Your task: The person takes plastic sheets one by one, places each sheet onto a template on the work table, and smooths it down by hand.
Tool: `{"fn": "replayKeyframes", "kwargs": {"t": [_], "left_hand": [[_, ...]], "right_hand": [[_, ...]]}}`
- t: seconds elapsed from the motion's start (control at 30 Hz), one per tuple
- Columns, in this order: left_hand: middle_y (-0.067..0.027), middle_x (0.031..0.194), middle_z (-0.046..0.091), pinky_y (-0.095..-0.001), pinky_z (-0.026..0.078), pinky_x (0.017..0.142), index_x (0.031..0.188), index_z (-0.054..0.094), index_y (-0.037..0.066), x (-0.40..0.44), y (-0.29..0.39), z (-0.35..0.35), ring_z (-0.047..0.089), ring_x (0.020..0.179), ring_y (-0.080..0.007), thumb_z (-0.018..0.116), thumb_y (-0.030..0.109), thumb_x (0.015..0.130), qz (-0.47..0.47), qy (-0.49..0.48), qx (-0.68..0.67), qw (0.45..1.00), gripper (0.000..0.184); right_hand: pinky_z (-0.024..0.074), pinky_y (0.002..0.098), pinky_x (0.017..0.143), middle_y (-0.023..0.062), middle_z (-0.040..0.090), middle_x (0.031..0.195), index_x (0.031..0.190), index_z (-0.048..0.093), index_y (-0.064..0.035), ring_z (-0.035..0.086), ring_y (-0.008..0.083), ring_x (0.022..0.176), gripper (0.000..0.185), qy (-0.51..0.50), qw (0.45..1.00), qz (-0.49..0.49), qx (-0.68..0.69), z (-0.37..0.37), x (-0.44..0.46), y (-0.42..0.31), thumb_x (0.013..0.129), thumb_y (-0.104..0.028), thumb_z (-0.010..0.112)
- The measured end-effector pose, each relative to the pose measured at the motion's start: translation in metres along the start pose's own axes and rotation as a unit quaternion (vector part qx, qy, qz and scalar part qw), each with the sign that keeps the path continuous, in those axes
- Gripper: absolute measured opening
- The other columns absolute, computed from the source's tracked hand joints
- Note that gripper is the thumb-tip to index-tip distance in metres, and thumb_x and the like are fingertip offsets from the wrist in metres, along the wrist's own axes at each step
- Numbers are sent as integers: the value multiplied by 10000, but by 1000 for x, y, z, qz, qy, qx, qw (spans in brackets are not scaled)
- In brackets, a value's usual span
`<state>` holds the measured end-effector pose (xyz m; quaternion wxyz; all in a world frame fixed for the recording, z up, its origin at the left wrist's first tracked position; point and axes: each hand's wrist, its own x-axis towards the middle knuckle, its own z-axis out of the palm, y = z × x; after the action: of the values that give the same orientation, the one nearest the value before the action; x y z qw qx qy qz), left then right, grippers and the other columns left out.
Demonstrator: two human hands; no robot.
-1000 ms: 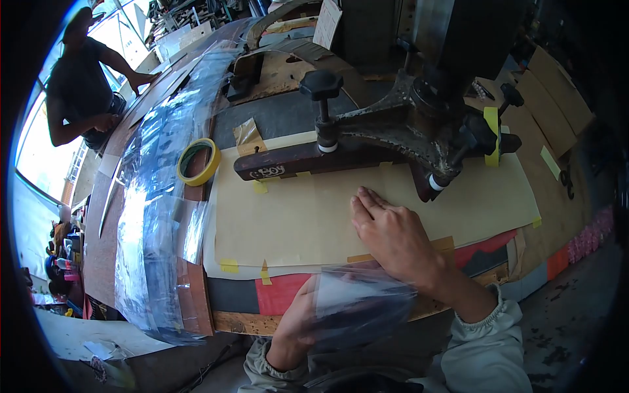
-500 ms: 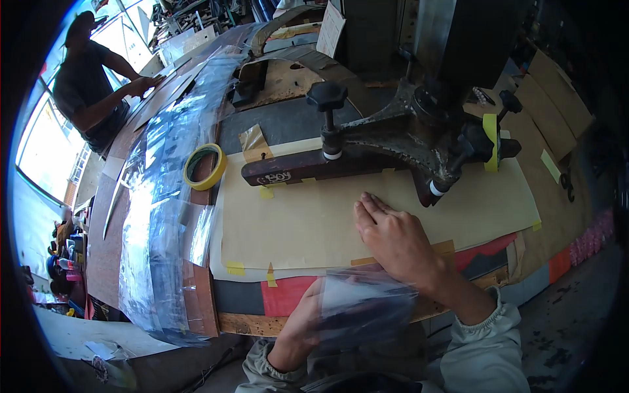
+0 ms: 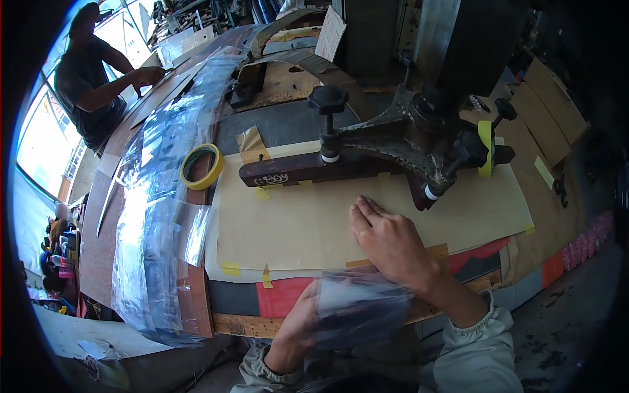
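Note:
My left hand (image 3: 295,329), low at the table's front edge, is closed around a stack of clear plastic sheets (image 3: 363,308). The sheets reach to the right, under my right wrist. My right hand (image 3: 391,243) lies on a large cream paper sheet (image 3: 288,226), its fingers stretched out and pointing away from me; the thumb is mostly hidden. Yellow tape pieces (image 3: 230,268) are stuck at the paper's edges. Across its far side rests a dark clamp bar (image 3: 308,170) on a heavy metal machine head (image 3: 419,134), just beyond my right fingertips.
A yellow tape roll (image 3: 211,178) lies left of the paper. Beside it, a wide pile of clear plastic sheets (image 3: 147,262) covers the table's left part. Scissors (image 3: 560,192) lie at the right. Another person (image 3: 92,78) works at the far left. A machine column (image 3: 452,46) rises behind.
The whole view has shifted slightly left. Both my hands keep nearly the same places over the paper and plastic. The other person's hands have moved a little.

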<state>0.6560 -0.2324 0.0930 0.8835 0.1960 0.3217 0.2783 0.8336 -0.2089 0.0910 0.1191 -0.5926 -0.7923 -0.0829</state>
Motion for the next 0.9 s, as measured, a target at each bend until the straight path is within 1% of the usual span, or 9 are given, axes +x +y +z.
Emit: {"fn": "replayKeyframes", "kwargs": {"t": [0.1, 0.3, 0.4, 0.5, 0.63, 0.73, 0.8, 0.87, 0.9], "left_hand": [[-58, 945, 569, -243, 465, 739, 1044, 516, -10, 0, 0, -1, 566, 842, -122, 549, 67, 793, 1, 0, 7, 1000, 265], [-54, 937, 570, -242, 466, 721, 1026, 525, -5, -1, -3, -3, 566, 824, -119, 539, 79, 805, 22, -12, 2, 1000, 237], [-53, 935, 571, -242, 466, 717, 1015, 528, -1, -1, -3, -4, 566, 823, -118, 535, 78, 806, 20, -16, -4, 1000, 223], [-52, 934, 573, -242, 468, 716, 1007, 530, 0, 0, -4, -5, 568, 825, -119, 533, 76, 807, 23, -30, -16, 999, 214], [-55, 939, 575, -243, 469, 718, 1013, 530, -2, 1, -4, -7, 569, 831, -120, 529, 74, 808, 19, -23, 11, 999, 219], [-63, 949, 575, -248, 470, 727, 1025, 527, -11, -2, -6, -5, 569, 840, -124, 525, 68, 807, 72, -45, 42, 996, 231], [-69, 956, 575, -250, 471, 732, 1034, 523, -16, -3, -10, -4, 569, 844, -126, 521, 65, 808, 151, -55, 131, 978, 240], [-72, 959, 574, -251, 471, 737, 1038, 520, -19, -3, -8, -2, 569, 847, -129, 519, 62, 808, 132, -51, 118, 983, 244], [-73, 959, 573, -252, 472, 740, 1037, 518, -20, -2, -3, -1, 569, 848, -130, 519, 62, 807, 75, -40, 61, 995, 244]], "right_hand": [[470, 324, 842, 269, 537, 1056, 1020, 525, 111, 564, 295, 979, 292, -11, 1000, 9, 0, 0, 0, 0, 807, -83, 481], [471, 325, 839, 265, 538, 1056, 1022, 525, 110, 566, 293, 976, 293, -12, 1000, 6, -8, 0, 0, 0, 806, -84, 483], [499, 294, 792, 282, 537, 1052, 1005, 536, 129, 568, 295, 981, 345, 1, 1000, 0, -2, -1, 0, -1, 701, -32, 546], [476, 327, 831, 267, 545, 1042, 1019, 526, 111, 571, 291, 967, 292, -8, 1000, 4, -7, 0, 0, 0, 807, -85, 482], [477, 326, 828, 270, 542, 1043, 1014, 526, 112, 571, 295, 967, 290, -10, 1000, 2, -10, -1, 0, 0, 808, -86, 481], [477, 327, 827, 271, 542, 1043, 1013, 526, 113, 570, 297, 966, 289, -10, 1000, 2, -12, -1, 0, 0, 809, -87, 482], [477, 328, 827, 270, 542, 1043, 1014, 525, 113, 569, 299, 967, 290, -15, 1000, 7, -10, -1, 1, -1, 809, -88, 484], [480, 327, 823, 269, 544, 1040, 1013, 527, 113, 569, 298, 967, 289, -14, 1000, 5, -12, -1, 0, -1, 809, -88, 487], [481, 327, 822, 268, 545, 1039, 1012, 527, 112, 570, 298, 967, 288, -13, 1000, 4, -14, 0, 1, 0, 809, -88, 488]]}}
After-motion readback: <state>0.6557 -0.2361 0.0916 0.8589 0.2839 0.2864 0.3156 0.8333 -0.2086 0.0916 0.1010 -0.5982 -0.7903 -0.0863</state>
